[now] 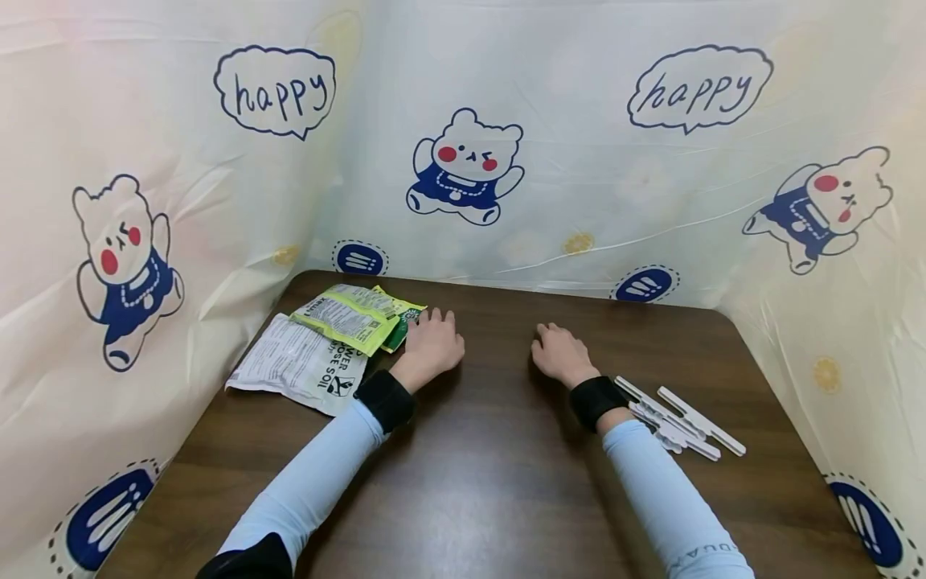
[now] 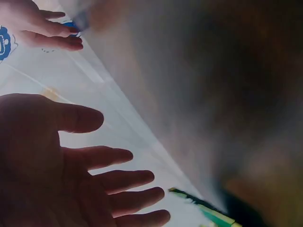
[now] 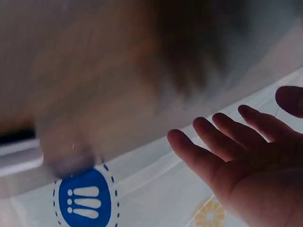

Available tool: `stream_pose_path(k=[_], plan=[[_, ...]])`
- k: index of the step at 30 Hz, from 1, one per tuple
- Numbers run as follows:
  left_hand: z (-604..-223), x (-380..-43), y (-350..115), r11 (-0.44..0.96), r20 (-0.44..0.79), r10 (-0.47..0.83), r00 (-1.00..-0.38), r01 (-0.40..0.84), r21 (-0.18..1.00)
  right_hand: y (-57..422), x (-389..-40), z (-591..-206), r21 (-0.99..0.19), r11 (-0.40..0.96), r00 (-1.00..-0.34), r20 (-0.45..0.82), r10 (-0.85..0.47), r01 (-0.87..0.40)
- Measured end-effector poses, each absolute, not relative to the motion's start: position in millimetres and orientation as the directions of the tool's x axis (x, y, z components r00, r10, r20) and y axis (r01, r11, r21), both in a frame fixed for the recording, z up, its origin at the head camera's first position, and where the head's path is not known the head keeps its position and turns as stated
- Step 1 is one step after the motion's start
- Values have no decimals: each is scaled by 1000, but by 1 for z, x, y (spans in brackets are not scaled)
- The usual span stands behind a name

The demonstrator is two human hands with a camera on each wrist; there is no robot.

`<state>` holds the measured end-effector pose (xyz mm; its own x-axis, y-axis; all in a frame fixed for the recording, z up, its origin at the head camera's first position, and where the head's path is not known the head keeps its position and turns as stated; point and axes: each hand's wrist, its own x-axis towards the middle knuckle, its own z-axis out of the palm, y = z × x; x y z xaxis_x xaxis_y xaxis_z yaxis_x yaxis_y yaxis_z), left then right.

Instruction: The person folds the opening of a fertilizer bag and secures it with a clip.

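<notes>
My left hand (image 1: 432,342) is over the left half of the table, palm down, holding nothing. Its fingers are spread and relaxed in the left wrist view. Close to its left lie several packets: a yellow-green packet (image 1: 352,315), a green and yellow packet (image 1: 398,330) partly beneath it, and a white bag (image 1: 297,362) with "SOIL" printed on it. My right hand (image 1: 563,354) is over the right half, its fingers (image 3: 222,137) loosely extended and nothing in them. Behind its wrist, to the right, lie several white plastic strips (image 1: 680,422), partly hidden by the forearm.
A brown wooden table (image 1: 492,482) spans the space before me. White curtain (image 1: 564,161) printed with cartoon bears and "happy" bubbles hangs along its back and both sides. Black bands (image 1: 386,400) circle both wrists.
</notes>
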<state>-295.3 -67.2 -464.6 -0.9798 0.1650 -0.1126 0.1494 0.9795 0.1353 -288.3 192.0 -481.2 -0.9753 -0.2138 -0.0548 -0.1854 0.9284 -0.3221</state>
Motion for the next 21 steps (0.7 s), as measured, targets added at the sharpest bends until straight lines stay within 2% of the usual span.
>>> stream_pose_path(k=[3,12,21], plan=[[-470,-295,-68,982,-165,136,-977,110,155,188,-283,-485,-324,929,-973,-78,-218,-182],[-474,-284,-85,982,-203,44,-978,5,188,175,-265,-492,-312,931,-972,-74,-224,-190],[-480,-272,-90,975,-206,53,-977,6,224,169,-247,-487,-370,912,-956,-155,-248,-176]])
